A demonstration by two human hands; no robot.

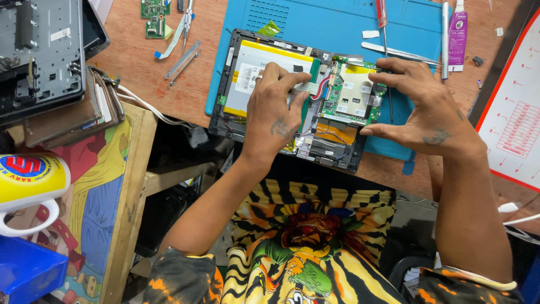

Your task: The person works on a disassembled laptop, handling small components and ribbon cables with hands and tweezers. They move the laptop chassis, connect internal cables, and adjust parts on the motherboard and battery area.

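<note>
An opened tablet (225, 121) lies on a blue work mat (337, 22), its white and yellow battery (247, 70) on the left and a green circuit board (349, 93) on the right. My left hand (275, 112) rests over the tablet's middle, fingertips pressing a flat ribbon cable (306, 86) next to the board. My right hand (419, 110) frames the board's right side, index finger along its top edge and thumb at its lower right corner. Neither hand lifts anything.
A red-handled screwdriver (382, 17), tweezers (394, 52), a pen-like tool (445, 34) and a purple glue tube (458, 36) lie at the mat's far side. A small green board (154, 17) and metal strips (183, 59) sit left. A dark casing (39, 53), a mug (28, 180) and a white sheet with red print (514, 118) flank the tablet.
</note>
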